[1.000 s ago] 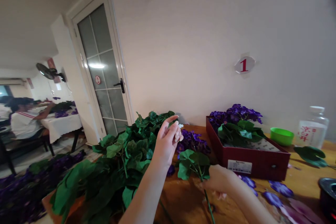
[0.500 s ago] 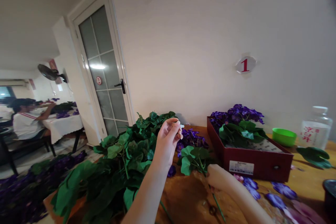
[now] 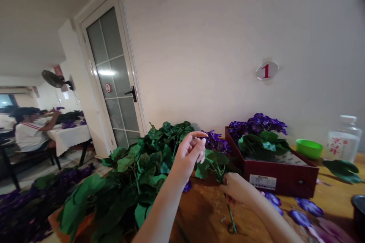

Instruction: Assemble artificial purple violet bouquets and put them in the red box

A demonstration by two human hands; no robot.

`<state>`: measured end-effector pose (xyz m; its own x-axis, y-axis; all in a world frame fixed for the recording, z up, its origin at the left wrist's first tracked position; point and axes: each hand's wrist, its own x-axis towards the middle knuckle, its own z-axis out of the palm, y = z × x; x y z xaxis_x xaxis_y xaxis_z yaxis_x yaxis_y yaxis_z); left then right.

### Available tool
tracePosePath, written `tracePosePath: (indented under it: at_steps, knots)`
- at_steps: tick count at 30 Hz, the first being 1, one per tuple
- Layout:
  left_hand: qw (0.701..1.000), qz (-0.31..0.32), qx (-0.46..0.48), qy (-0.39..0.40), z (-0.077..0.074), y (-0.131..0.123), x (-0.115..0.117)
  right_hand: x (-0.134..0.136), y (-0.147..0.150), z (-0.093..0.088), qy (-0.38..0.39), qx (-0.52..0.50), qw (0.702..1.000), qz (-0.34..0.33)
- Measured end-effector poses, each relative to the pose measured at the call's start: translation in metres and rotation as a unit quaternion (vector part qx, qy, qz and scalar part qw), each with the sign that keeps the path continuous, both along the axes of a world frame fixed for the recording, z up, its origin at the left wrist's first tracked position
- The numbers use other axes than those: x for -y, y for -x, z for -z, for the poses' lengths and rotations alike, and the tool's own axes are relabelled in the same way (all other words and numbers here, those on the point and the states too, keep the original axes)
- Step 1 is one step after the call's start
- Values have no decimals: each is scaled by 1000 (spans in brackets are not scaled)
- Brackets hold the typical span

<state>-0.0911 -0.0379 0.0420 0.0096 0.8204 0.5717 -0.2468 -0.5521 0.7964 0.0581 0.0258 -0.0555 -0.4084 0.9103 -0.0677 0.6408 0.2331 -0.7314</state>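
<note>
My left hand (image 3: 191, 153) is raised in front of the purple flowers (image 3: 216, 142), its thumb and fingertips drawn together; whatever they may pinch is too small to make out. Lower and to the right, my right hand (image 3: 234, 186) is closed on a green stem (image 3: 231, 218). The stem's leafy top (image 3: 214, 162) fans out up and left of that hand, and its lower end points down over the wooden table (image 3: 203, 212). A large heap of green leaves (image 3: 125, 182) lies left of my left forearm.
A dark red box (image 3: 281, 176) with leaves and purple flowers stands at right. Beyond it are a green bowl (image 3: 309, 149) and a clear bottle (image 3: 343, 140). Loose petals (image 3: 309, 205) lie in front. At far left a person (image 3: 30, 134) sits by another table (image 3: 71, 136).
My left hand has moved slightly right; the small pale thing at its fingertips no longer shows. My right hand has shifted a little, and the stem's lower end has swung left.
</note>
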Motion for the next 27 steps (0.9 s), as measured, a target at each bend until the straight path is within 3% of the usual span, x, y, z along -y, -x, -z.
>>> tracePosePath:
  at_steps: [5, 11, 17, 22, 27]
  knots:
    - [1000, 10, 5, 15, 2, 1, -4, -10, -3, 1, -17, -15, 1000, 8]
    - [995, -88, 47, -8, 5, 9, -14, -11, -8, -18, -133, -64, 989, 22]
    - [990, -99, 92, -32, 2, 12, -16, -11, -7, -25, -128, -97, 986, 43]
    - [974, 7, 217, -70, -19, 19, 20, -18, -6, -14, -142, -128, 981, 33]
    - [943, 90, 261, -184, -35, 23, 72, -22, -2, -6, -144, -171, 975, 13]
